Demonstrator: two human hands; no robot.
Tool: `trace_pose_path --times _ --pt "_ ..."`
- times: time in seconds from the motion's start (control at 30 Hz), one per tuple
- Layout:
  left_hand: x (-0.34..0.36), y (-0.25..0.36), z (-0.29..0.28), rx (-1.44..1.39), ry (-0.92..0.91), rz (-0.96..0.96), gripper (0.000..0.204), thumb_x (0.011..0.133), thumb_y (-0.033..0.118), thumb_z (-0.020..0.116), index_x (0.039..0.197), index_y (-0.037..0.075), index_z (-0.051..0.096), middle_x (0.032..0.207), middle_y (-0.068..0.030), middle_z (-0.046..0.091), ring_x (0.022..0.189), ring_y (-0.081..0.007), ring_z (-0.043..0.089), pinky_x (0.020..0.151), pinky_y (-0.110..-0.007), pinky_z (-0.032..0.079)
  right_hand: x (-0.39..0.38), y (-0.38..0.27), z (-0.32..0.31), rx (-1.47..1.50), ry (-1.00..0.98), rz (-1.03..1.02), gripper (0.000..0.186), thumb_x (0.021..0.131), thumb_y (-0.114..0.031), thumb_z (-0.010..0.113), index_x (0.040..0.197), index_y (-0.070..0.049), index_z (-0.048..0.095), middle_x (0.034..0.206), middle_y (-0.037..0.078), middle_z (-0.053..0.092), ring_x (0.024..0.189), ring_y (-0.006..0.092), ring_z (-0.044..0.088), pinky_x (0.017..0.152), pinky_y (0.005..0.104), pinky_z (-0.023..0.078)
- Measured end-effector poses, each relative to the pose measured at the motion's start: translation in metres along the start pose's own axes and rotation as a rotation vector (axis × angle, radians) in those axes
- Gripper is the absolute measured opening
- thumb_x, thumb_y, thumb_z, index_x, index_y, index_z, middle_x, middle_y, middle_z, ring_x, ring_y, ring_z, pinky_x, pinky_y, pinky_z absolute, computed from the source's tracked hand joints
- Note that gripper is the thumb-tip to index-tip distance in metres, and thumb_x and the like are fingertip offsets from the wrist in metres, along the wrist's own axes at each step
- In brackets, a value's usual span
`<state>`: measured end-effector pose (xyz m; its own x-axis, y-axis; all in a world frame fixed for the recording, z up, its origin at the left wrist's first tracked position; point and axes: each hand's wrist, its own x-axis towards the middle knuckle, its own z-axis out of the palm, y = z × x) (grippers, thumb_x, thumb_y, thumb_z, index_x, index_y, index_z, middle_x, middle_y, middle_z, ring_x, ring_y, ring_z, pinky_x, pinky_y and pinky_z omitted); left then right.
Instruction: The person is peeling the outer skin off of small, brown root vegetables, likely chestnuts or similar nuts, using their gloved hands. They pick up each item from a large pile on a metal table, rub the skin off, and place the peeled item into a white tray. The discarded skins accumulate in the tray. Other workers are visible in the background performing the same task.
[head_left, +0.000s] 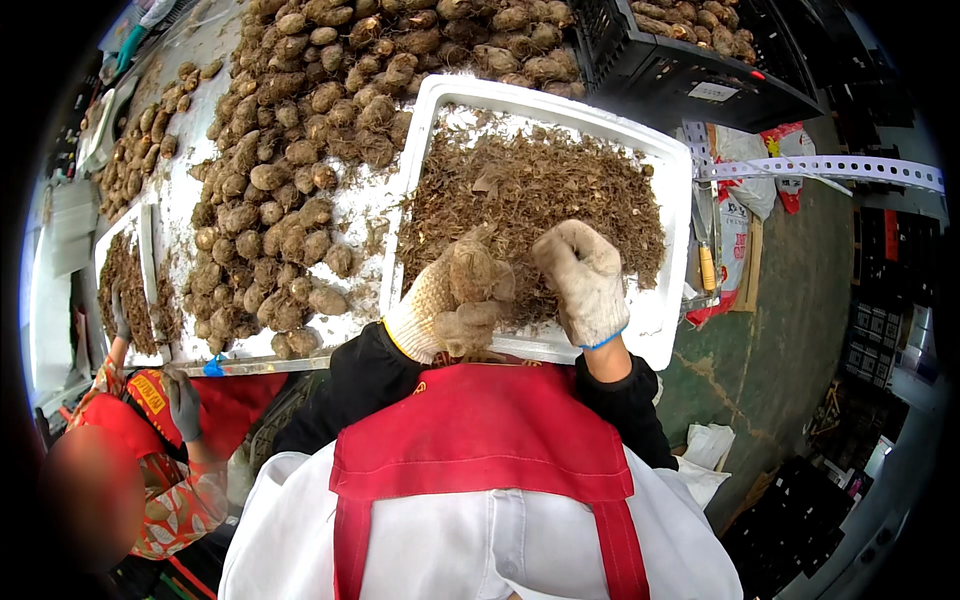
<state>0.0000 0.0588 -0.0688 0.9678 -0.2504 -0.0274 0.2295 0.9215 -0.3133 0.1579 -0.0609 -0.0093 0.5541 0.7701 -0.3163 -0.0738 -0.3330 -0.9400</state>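
Note:
My left hand (425, 310), in a cream knitted glove, is wrapped round a brown taro root (470, 272) above a white foam box (672, 230). Loose brown fibres and peelings (540, 190) fill much of the box. Just right of the taro, apart from it, my right hand (583, 280) is closed in a soiled glove with a blue cuff edge. Its fingers are curled in and slightly smeared, so whatever they may hold is hidden. A large heap of hairy taro roots (290, 160) covers the table left of the box and behind it.
A black crate (690, 85) of taro stands at the back right. Beside the box are a perforated metal bar (820, 168) and a wooden-handled tool (707, 268). At the left, a co-worker's gloved hand (183, 405) is near a second fibre-filled tray (148, 265). White bags (705, 450) lie on the floor.

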Motion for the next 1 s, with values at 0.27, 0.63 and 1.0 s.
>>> trace_pose_path --times 0.27,0.63,1.0 --pt "-0.003 -0.009 0.004 0.256 0.609 0.406 0.049 0.104 0.053 0.038 0.119 0.011 0.059 0.088 -0.0066 0.065 0.067 -0.0168 0.062 0.051 -0.028 0.052 -0.010 -0.026 0.034 -0.562 0.022 -0.533 0.045 0.082 -0.023 0.074 0.124 -0.012 0.063 0.112 0.012 0.062 0.096 0.0297 0.066 0.079 0.0393 0.055" --pt "-0.004 -0.001 0.002 0.068 0.201 0.030 0.068 0.100 0.064 0.035 0.106 0.001 0.059 0.051 -0.0045 0.047 0.030 -0.0120 0.037 0.031 -0.025 0.032 0.003 -0.003 0.018 -0.454 0.169 -0.325 0.018 0.090 -0.025 0.067 0.093 -0.008 0.071 0.090 0.012 0.069 0.081 0.0321 0.068 0.073 0.0400 0.054" --pt "-0.006 -0.012 0.008 1.023 0.315 0.519 0.052 0.099 0.033 0.055 0.140 0.003 0.043 0.114 -0.0097 0.060 0.093 -0.0160 0.062 0.076 -0.029 0.053 -0.005 -0.015 0.022 -0.367 -0.202 -0.278 0.053 0.080 -0.017 0.071 0.130 -0.007 0.056 0.116 0.016 0.064 0.107 0.0311 0.065 0.095 0.0385 0.052"
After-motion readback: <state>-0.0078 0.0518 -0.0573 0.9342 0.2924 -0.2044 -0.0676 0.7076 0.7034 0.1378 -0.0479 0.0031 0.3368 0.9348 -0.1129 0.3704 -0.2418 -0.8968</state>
